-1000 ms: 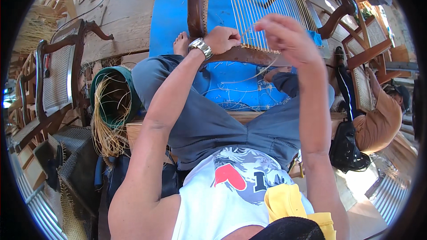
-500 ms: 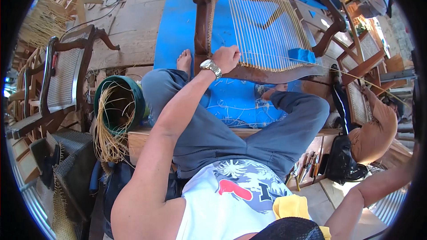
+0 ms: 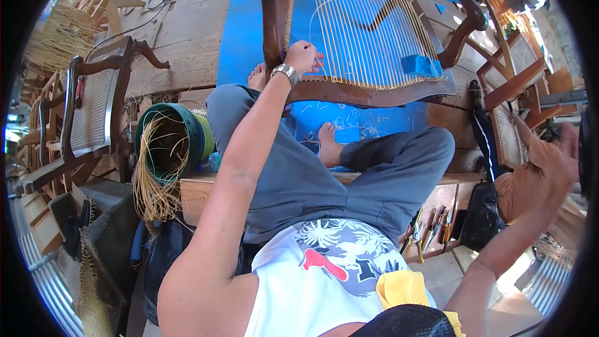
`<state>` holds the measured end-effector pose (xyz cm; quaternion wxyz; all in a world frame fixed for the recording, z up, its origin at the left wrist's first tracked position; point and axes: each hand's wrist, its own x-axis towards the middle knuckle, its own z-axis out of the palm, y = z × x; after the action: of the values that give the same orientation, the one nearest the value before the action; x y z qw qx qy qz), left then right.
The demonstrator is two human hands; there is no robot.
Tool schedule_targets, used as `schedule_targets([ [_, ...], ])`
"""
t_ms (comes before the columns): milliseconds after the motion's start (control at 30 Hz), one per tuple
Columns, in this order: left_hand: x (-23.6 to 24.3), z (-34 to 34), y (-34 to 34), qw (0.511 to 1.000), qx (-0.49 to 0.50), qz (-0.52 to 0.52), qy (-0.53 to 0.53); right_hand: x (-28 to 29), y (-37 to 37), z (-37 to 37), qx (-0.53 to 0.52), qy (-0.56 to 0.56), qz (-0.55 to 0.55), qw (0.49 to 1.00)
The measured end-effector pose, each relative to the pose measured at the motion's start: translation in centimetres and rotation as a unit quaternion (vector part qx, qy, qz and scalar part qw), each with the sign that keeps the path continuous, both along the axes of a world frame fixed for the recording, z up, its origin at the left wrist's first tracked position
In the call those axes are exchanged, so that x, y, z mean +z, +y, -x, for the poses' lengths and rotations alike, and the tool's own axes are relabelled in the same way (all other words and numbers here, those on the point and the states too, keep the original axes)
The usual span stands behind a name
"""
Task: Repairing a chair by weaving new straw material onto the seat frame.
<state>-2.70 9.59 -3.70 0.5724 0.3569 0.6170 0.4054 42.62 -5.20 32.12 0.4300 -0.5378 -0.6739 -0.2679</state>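
Note:
In front of me a dark carved wooden chair frame [image 3: 374,95] carries many pale cane strands [image 3: 355,37] strung lengthwise across its seat opening. My left hand [image 3: 302,57], with a metal watch at the wrist, is at the left front corner of the seat. Its fingers are curled, and a thin cane strand [image 3: 311,22] loops up from beside them over the opening. Far out to the right is my raised right hand [image 3: 560,159], smeared by motion; whether it holds anything does not show. A blue block [image 3: 421,65] rests on the strands at the right front corner.
A green bucket [image 3: 145,143] with cane hanging over its rim stands left of my knee. Another caned chair [image 3: 93,106] is farther left. Hand tools [image 3: 440,228] lie right of my bench beside a black bag [image 3: 480,215]. A person in brown [image 3: 521,187] sits at the right.
The chair frame has shifted slightly left, and my left hand has moved up and left. My right hand has swung into view. The strand stretched rightward earlier now loops above. One foot moved left.

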Motion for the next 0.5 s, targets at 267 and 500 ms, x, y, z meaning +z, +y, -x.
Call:
schedule_targets([
  [267,2.4,-0.2,0.3,0.999,-0.041,0.008,0.014,-23.6,-0.8,5.9,0.133,0.024,0.638,0.758],
  [500,7.2,-1.0,-0.5,0.978,-0.060,-0.167,0.106,-29.6,-4.8,11.5,0.251,0.139,0.618,0.732],
])
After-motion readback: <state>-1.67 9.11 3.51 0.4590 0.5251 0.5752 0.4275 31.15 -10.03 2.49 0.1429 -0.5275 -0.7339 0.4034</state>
